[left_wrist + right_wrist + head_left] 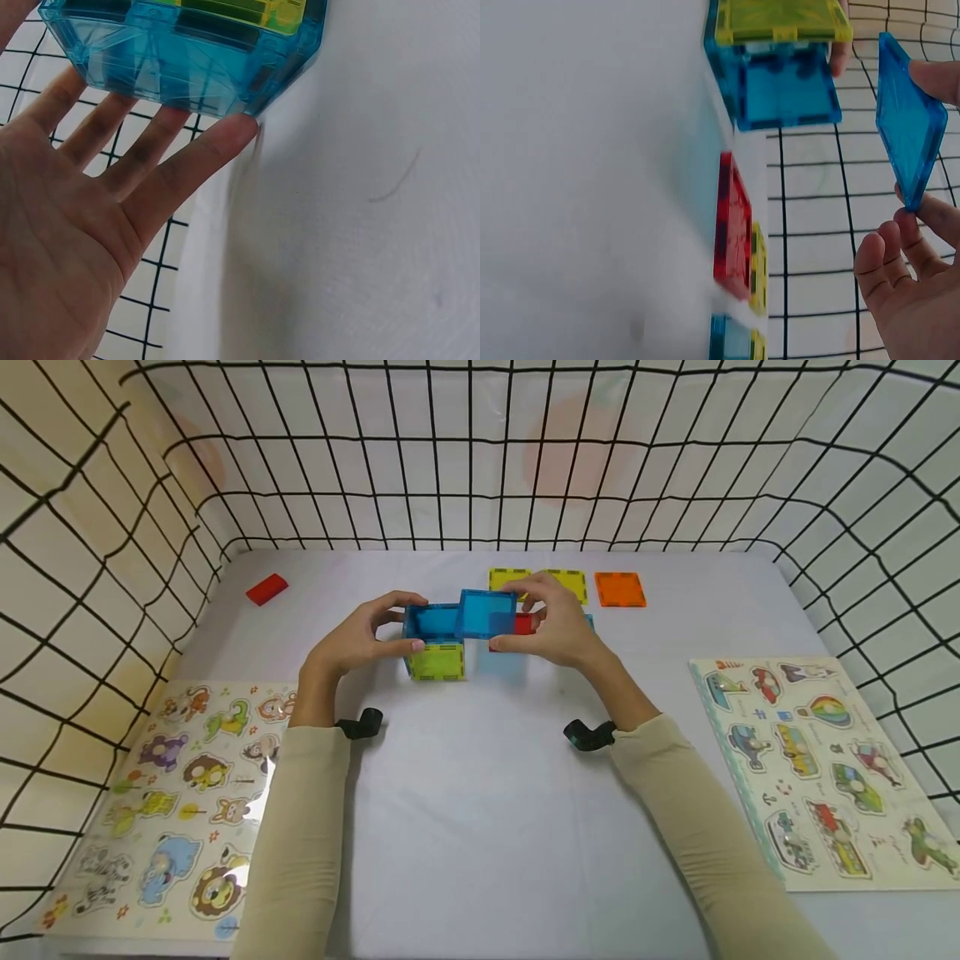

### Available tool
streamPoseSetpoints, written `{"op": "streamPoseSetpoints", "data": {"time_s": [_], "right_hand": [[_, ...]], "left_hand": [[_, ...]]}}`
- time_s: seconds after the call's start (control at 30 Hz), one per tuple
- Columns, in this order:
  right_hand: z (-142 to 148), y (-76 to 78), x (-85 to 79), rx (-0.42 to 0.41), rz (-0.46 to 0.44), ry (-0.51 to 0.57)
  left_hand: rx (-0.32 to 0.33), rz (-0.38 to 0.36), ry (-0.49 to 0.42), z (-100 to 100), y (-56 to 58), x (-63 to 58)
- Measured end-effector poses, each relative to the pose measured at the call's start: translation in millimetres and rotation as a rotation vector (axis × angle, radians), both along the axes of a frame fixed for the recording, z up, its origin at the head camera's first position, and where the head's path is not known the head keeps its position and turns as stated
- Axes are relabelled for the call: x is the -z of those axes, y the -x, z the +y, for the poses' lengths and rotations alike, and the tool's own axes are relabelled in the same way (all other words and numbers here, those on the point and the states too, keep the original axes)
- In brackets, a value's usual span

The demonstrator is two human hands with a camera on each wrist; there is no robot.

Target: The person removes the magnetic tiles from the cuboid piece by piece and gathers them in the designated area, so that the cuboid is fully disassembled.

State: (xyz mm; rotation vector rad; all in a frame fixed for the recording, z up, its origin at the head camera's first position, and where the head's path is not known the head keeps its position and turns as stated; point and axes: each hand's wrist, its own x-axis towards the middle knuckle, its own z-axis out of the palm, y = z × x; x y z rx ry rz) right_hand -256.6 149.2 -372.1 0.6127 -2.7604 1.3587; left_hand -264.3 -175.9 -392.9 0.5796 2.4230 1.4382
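Note:
My left hand (352,639) steadies a small box of blue and yellow-green magnetic tiles (437,662), thumb at its front and fingers at its back. In the left wrist view, fingertips touch the edge of the box's blue side (150,64). Between thumb and fingertips, my right hand (562,625) pinches a see-through blue square magnetic tile (483,612), tilted and raised beside the box's upper part. The right wrist view shows this blue tile (907,120) apart from the box. A red tile (733,225) lies on the table below, partly hidden by my right hand in the head view.
Behind the right hand lie two yellow tiles (567,582) and an orange tile (620,589). A red curved block (267,589) rests at the back left. Animal (161,827) and vehicle puzzle boards (817,777) flank the table (480,827). Black wire mesh (470,485) encloses the back and sides.

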Motion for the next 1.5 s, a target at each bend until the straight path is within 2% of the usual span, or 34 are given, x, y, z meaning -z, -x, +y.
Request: {"op": "streamPoseSetpoints", "data": {"time_s": [0.3, 0.57, 0.7, 1.1, 1.5], "right_hand": [[49.0, 1.2, -5.5, 0.034, -0.029, -0.069], [92.8, 3.6, -15.4, 0.062, -0.015, -0.221], [113.8, 4.2, -16.1, 0.084, -0.048, -0.278], [165.6, 10.3, -3.5, 0.120, -0.143, -0.401], [190.1, 15.1, 7.8, 0.099, -0.223, -0.482]], "left_hand": [[0.003, -0.005, 0.001, 0.4, 1.0, 0.9], [0.005, -0.006, 0.006, -0.8, 3.0, 2.3], [0.009, -0.001, 0.005, -1.2, 3.8, 2.9], [0.015, -0.010, -0.006, -1.0, 3.6, 3.8], [0.011, -0.014, -0.004, -1.2, 2.9, 3.8]]}}
